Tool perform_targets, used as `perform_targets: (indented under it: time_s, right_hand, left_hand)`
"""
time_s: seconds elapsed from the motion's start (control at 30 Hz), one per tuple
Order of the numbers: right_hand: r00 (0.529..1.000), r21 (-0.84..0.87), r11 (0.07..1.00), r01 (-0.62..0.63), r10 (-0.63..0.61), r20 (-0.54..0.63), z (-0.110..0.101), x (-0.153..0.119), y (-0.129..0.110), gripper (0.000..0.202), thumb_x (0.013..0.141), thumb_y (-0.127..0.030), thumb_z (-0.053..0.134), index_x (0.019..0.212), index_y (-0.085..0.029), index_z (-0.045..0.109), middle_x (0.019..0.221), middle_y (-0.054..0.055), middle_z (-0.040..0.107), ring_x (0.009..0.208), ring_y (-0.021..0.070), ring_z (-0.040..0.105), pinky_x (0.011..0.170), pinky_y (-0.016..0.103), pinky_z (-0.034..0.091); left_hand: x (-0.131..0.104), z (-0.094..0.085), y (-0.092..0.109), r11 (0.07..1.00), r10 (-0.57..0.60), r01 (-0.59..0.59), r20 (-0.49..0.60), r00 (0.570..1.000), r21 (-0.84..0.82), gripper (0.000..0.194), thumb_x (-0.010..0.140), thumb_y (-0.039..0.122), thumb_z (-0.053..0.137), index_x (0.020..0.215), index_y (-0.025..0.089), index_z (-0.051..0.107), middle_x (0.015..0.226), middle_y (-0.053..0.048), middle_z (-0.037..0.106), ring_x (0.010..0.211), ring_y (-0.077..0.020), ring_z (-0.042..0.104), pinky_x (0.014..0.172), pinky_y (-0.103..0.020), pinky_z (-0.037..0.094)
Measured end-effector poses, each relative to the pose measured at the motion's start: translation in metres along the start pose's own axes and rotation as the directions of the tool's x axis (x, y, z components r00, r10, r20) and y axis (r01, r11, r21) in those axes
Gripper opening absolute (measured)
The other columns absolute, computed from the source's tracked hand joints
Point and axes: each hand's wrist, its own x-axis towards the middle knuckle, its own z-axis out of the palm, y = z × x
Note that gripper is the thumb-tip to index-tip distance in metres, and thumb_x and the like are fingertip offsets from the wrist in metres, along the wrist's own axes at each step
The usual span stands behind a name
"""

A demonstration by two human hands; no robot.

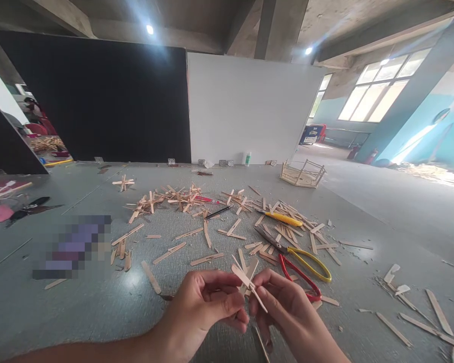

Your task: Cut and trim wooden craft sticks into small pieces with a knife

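Between my two hands, just above the grey table, is a small piece of crossed wooden craft sticks (243,275). My left hand (208,302) pinches its left side with thumb and fingers. From the other side, my right hand (278,302) grips the sticks where they cross; part of the joint is hidden by the fingers. Beyond my right hand lie shears (300,262) with one yellow and one red handle, blades spread. A yellow utility knife (282,218) rests farther back among loose sticks. Past my hands, a black pen (218,212) lies near joined stick pieces (232,229).
Heaps of craft sticks (181,196) arc across the table (87,297). A hexagonal stick frame (302,174) stands at the back right, with a green-and-white bottle (247,159) by the white panel (249,106). Scraps (401,292) lie at right; a blurred object (73,247) lies at left.
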Motion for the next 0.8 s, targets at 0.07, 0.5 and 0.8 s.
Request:
perform_targets:
  time_s: [0.07, 0.5, 0.8]
  right_hand:
    - [1.0, -0.018, 1.0, -0.011, 0.011, 0.005, 0.001, -0.001, -0.002, 0.035, 0.098, -0.053, 0.063, 0.091, -0.019, 0.059, 0.079, 0.0, 0.063, 0.051, 0.008, 0.06, 0.044, 0.018, 0.051]
    - [0.997, -0.093, 0.992, -0.08, 0.081, 0.007, 0.002, -0.006, 0.003, 0.048, 0.093, -0.065, 0.062, 0.089, -0.018, 0.063, 0.063, -0.002, 0.058, 0.039, 0.0048, 0.044, 0.035, 0.016, 0.034]
    - [0.99, -0.043, 0.99, -0.138, 0.136, -0.034, 0.008, -0.01, -0.004, 0.047, 0.092, -0.065, 0.064, 0.092, -0.018, 0.062, 0.072, -0.001, 0.059, 0.047, 0.0059, 0.049, 0.04, 0.016, 0.039]
  left_hand:
    - [0.001, 0.0, 0.0, 1.0, 0.007, -0.006, 0.029, 1.0, -0.005, 0.041, 0.069, 0.037, 0.096, 0.094, 0.011, 0.076, 0.076, -0.006, 0.072, 0.067, -0.016, 0.07, 0.064, -0.028, 0.058]
    - [0.0, 0.004, 0.0, 1.0, -0.021, 0.021, 0.085, 0.996, 0.007, 0.037, 0.072, 0.041, 0.094, 0.082, 0.013, 0.073, 0.064, -0.002, 0.067, 0.059, -0.0122, 0.065, 0.049, -0.017, 0.05]
    - [0.0, 0.007, 0.004, 1.0, -0.025, 0.024, 0.098, 0.995, 0.011, 0.035, 0.072, 0.039, 0.094, 0.076, 0.012, 0.073, 0.066, -0.002, 0.066, 0.058, -0.0107, 0.064, 0.049, -0.017, 0.05]
